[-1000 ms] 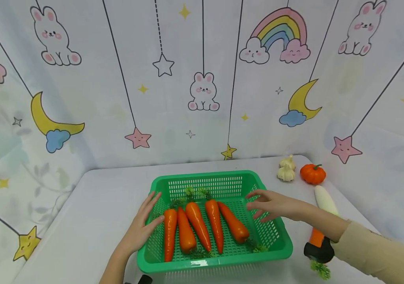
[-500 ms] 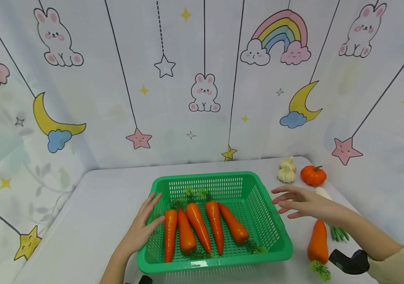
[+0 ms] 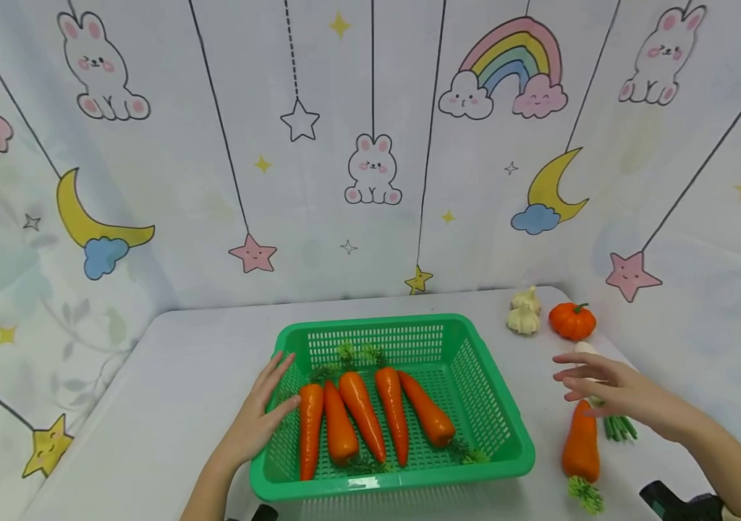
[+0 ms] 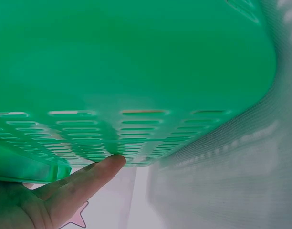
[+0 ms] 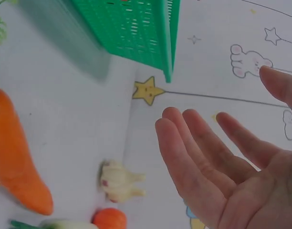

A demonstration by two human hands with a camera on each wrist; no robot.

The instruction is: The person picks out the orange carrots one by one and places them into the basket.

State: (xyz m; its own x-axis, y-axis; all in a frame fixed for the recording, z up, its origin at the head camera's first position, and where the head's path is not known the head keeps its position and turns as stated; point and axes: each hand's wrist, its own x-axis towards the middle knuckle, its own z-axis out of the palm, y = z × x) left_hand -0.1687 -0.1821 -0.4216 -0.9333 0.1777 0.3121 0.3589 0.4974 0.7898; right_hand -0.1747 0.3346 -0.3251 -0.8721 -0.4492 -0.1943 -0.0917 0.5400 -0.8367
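A green plastic basket (image 3: 501, 474) holds several orange carrots (image 3: 361, 415) with leafy green tops. My left hand (image 3: 258, 416) rests at its left rim with extended fingers; in the left wrist view, a finger (image 4: 96, 177) lies against the slotted outer wall. Right of the basket, my right hand (image 3: 627, 394) hovers with spread, relaxed fingers and holds nothing. Beneath and beside it lies another carrot (image 3: 582, 443), apart from the basket. A white vegetable with green stalks (image 3: 618, 428) is partly hidden under the right hand.
Garlic bulbs (image 3: 524, 311) and a small orange pumpkin (image 3: 572, 321) sit at the table's back right. Behind the white table (image 3: 195, 376) hangs a pale cloth (image 3: 318, 188) printed with rabbits, stars and moons.
My right hand has moved from above the basket's right side out to the right, over the loose carrot and white vegetable. The left hand and the basket have stayed in place.
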